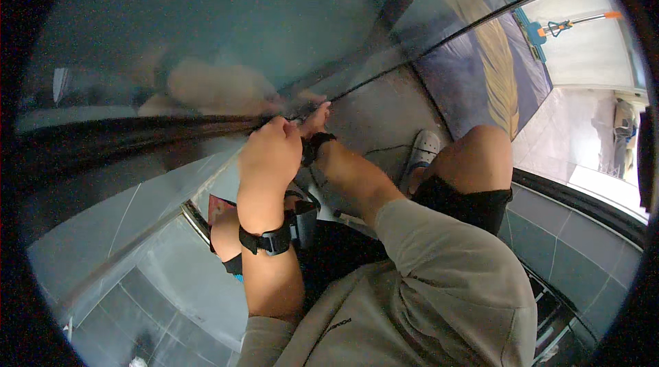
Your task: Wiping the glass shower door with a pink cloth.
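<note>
My left hand is closed, its fingers pressed together at the black lower frame strip of a dark, glossy panel. What lies between those fingers is too small and hidden to make out. Just beyond it to the right, partly covered by the left hand, my right hand reaches to the same edge, with a finger stretched out along it. Nothing held shows in the right hand. A black strap with a buckle circles my left forearm, and another black band sits at my right wrist. The panel mirrors my hands.
My bent knee and a light clog are at the right, on grey floor tiles. Beyond a black frame bar stands a flat mop with an orange-tipped handle. Grey tiled wall lies at the left.
</note>
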{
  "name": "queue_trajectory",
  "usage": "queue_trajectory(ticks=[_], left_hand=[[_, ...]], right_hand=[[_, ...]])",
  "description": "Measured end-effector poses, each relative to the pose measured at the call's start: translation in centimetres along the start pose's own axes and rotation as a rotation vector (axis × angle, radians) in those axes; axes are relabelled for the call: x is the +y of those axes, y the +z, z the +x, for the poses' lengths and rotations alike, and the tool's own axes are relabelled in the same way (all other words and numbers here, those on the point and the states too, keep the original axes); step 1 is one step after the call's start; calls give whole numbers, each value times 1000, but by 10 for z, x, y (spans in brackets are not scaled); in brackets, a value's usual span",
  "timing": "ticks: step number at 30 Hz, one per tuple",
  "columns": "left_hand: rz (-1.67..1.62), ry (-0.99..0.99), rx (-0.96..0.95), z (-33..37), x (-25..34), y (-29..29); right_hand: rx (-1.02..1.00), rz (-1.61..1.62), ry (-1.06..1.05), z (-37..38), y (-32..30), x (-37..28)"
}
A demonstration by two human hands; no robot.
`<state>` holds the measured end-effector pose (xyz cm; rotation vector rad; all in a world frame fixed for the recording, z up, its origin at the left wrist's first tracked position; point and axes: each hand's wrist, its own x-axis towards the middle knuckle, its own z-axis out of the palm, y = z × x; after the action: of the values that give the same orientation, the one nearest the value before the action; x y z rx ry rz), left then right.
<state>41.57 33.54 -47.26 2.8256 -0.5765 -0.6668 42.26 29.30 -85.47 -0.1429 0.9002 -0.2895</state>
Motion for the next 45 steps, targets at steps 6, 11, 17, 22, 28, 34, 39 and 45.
queue_trajectory(ticks=[6, 11, 17, 22, 28, 34, 39, 45], left_hand=[[-116, 18, 8, -10, 17, -22], [-282, -60, 176, -21, -4, -34], [-717, -1, 668, -61, -5, -48], [-870, 211, 757, -90, -8, -29], [-843, 203, 688, -107, -7, -25], [-798, 240, 718, -105, -6, -23], [-794, 208, 637, -99, -1, -17], [-697, 211, 619, -96, 10, -15]], right_hand=[[-440, 116, -119, -81, 61, -69], [-318, 146, 152, -181, 138, -107], [-550, 172, -47, -328, 223, -174], [-994, 23, -297, -441, 309, -206], [-960, -763, -1869, -545, 457, -269], [-825, -713, -2536, -534, 479, -306], [-635, -913, -2728, -526, 480, -329], [-140, -785, -2876, -500, 498, -428]])
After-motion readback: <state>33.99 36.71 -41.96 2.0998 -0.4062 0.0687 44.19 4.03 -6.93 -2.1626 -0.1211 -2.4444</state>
